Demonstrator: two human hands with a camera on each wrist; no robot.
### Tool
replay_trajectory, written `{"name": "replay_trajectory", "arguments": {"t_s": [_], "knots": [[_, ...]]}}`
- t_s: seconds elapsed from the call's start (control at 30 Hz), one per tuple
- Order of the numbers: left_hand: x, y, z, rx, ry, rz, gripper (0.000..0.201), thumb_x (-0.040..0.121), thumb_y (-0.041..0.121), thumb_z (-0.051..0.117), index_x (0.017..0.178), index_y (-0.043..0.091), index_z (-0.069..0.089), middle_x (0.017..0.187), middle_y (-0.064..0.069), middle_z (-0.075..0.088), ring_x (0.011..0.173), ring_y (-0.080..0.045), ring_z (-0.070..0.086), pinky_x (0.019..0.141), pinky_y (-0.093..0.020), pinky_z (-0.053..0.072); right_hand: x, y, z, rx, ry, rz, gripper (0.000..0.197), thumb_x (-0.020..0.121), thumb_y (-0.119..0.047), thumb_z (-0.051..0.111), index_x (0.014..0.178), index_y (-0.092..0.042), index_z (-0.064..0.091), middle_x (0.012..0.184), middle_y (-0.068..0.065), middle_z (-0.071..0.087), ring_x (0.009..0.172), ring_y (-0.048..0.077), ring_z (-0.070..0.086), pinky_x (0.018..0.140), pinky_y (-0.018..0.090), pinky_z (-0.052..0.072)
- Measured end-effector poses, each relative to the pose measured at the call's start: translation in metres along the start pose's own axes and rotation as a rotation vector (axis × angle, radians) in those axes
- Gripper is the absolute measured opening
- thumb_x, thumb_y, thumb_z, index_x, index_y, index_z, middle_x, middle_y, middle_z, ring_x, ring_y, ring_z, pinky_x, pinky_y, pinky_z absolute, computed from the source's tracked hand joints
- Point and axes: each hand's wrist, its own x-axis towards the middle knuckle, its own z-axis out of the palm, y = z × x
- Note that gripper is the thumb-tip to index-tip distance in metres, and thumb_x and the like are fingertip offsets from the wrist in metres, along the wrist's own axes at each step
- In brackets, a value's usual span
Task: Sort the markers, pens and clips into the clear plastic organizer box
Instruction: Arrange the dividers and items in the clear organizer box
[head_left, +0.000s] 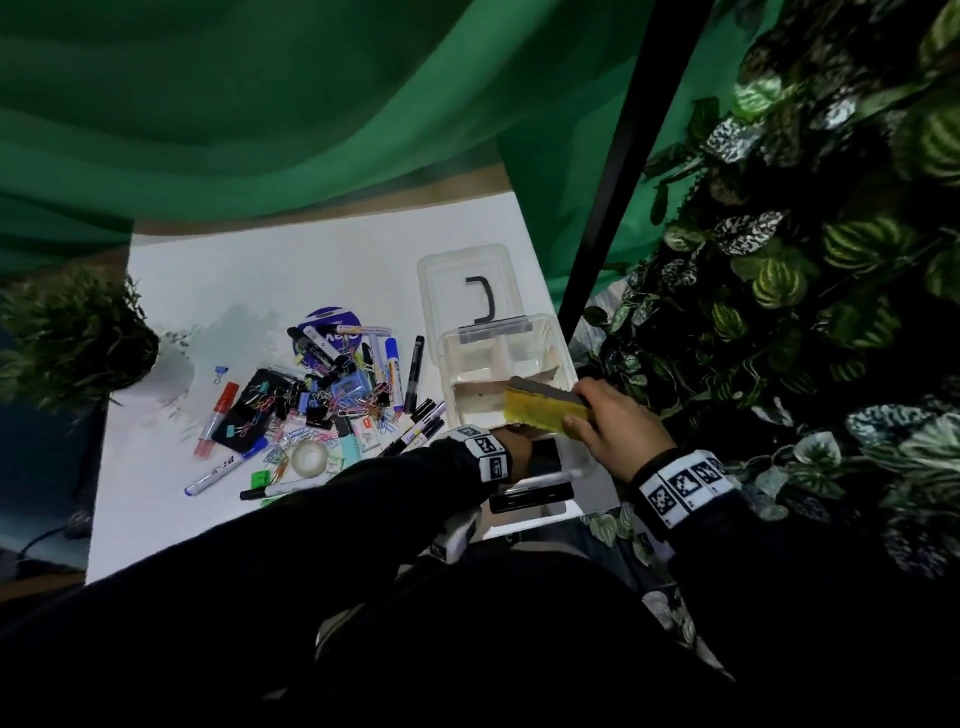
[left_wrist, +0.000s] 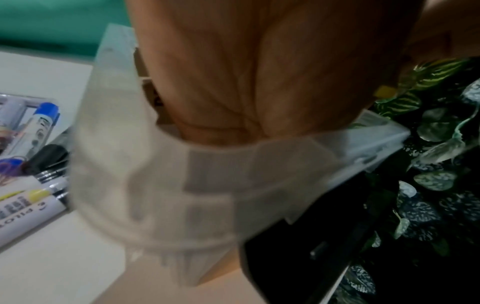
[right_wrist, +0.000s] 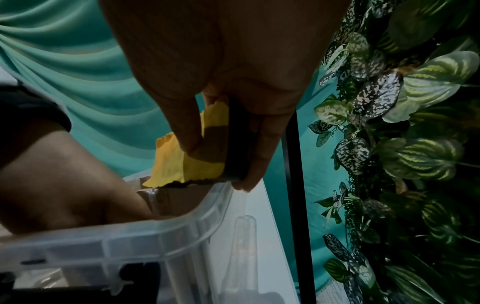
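The clear organizer box (head_left: 563, 364) stands open at the table's right edge, with brown dividers inside. My right hand (head_left: 618, 426) pinches a yellow and grey sponge (head_left: 545, 410) just above the box's near compartment; thumb and fingers clamp the sponge (right_wrist: 176, 164) from both sides. My left hand (head_left: 519, 447) reaches over the box's near rim (left_wrist: 182, 185); its fingers are hidden inside. Markers, pens and clips lie in a pile (head_left: 322, 395) left of the box.
The box's lid (head_left: 467, 280) with a black handle lies flat behind it. Leafy plants (head_left: 805, 312) and a black pole (head_left: 608, 208) crowd the right side. A potted plant (head_left: 67, 338) stands at the table's left edge. A tape roll (head_left: 309, 460) sits by the pile.
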Motion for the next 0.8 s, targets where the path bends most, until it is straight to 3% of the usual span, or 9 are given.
{"name": "replay_trajectory", "arguments": {"t_s": [0.17, 0.23, 0.33, 0.4, 0.47, 0.57, 0.7, 0.8], "knots": [[-0.070, 0.039, -0.046, -0.123, 0.152, 0.143, 0.040, 0.089, 0.015, 0.053, 0.128, 0.004, 0.050, 0.117, -0.020, 0.061, 0.105, -0.035, 0.058, 0.091, -0.037, 0.045, -0.005, 0.005, 0.000, 0.016, 0.027, 0.004, 0.020, 0.094, -0.032, 0.052, 0.106, -0.018, 0.045, 0.103, 0.002, 0.057, 0.087, 0.028, 0.059, 0.066, 0.035, 0.048], [-0.088, 0.044, -0.052, -0.259, 0.163, 0.206, 0.048, 0.091, 0.011, 0.052, 0.138, 0.007, 0.039, 0.125, -0.019, 0.056, 0.107, -0.033, 0.056, 0.091, -0.036, 0.042, -0.006, 0.007, 0.001, 0.018, 0.040, 0.010, 0.019, 0.094, -0.032, 0.051, 0.105, -0.018, 0.045, 0.102, 0.001, 0.057, 0.086, 0.027, 0.059, 0.063, 0.032, 0.042], [-0.107, 0.047, -0.056, -0.343, 0.048, 0.246, 0.057, 0.097, 0.034, 0.047, 0.146, 0.012, 0.028, 0.144, -0.011, 0.043, 0.123, -0.028, 0.050, 0.102, -0.035, 0.040, -0.007, 0.007, 0.002, 0.018, 0.044, -0.003, 0.018, 0.094, -0.031, 0.052, 0.106, -0.018, 0.045, 0.102, 0.001, 0.057, 0.084, 0.027, 0.059, 0.062, 0.030, 0.038], [-0.111, 0.045, -0.056, -0.286, -0.074, 0.219, 0.069, 0.093, 0.059, 0.039, 0.139, 0.008, 0.039, 0.140, -0.014, 0.047, 0.123, -0.029, 0.049, 0.104, -0.037, 0.039, -0.006, 0.007, 0.001, 0.018, 0.023, -0.009, 0.018, 0.093, -0.031, 0.053, 0.105, -0.018, 0.045, 0.102, 0.000, 0.057, 0.085, 0.025, 0.059, 0.063, 0.030, 0.039], [-0.115, 0.043, -0.056, -0.181, -0.155, 0.198, 0.076, 0.088, 0.066, 0.043, 0.137, 0.008, 0.042, 0.137, -0.014, 0.051, 0.120, -0.030, 0.051, 0.101, -0.039, 0.042, -0.006, 0.007, -0.003, 0.042, 0.007, -0.031, 0.019, 0.093, -0.031, 0.054, 0.107, -0.019, 0.047, 0.104, -0.001, 0.057, 0.087, 0.023, 0.059, 0.066, 0.033, 0.046], [-0.119, 0.039, -0.053, -0.053, -0.160, 0.207, 0.068, 0.088, 0.049, 0.059, 0.141, 0.012, 0.037, 0.136, -0.012, 0.051, 0.121, -0.030, 0.050, 0.099, -0.039, 0.045, -0.013, 0.009, -0.017, 0.125, 0.046, -0.129, 0.021, 0.090, -0.025, 0.060, 0.110, -0.021, 0.055, 0.105, -0.004, 0.054, 0.093, 0.015, 0.054, 0.076, 0.033, 0.048], [-0.127, 0.036, -0.051, 0.067, -0.088, 0.205, 0.041, 0.093, 0.043, 0.051, 0.125, 0.016, 0.053, 0.115, -0.012, 0.063, 0.107, -0.031, 0.058, 0.089, -0.040, 0.050, -0.024, 0.007, -0.038, -0.040, -0.013, -0.291, 0.025, 0.087, -0.025, 0.065, 0.112, -0.025, 0.060, 0.104, -0.009, 0.057, 0.096, 0.011, 0.049, 0.080, 0.025, 0.038], [-0.132, 0.034, -0.047, 0.075, -0.090, 0.197, 0.034, 0.098, 0.037, 0.044, 0.117, 0.012, 0.056, 0.108, -0.015, 0.065, 0.099, -0.033, 0.062, 0.087, -0.040, 0.051, -0.022, -0.010, -0.026, -0.247, -0.086, -0.315, 0.026, 0.085, -0.022, 0.065, 0.110, -0.027, 0.061, 0.102, -0.009, 0.061, 0.097, 0.014, 0.052, 0.083, 0.028, 0.040]]}}
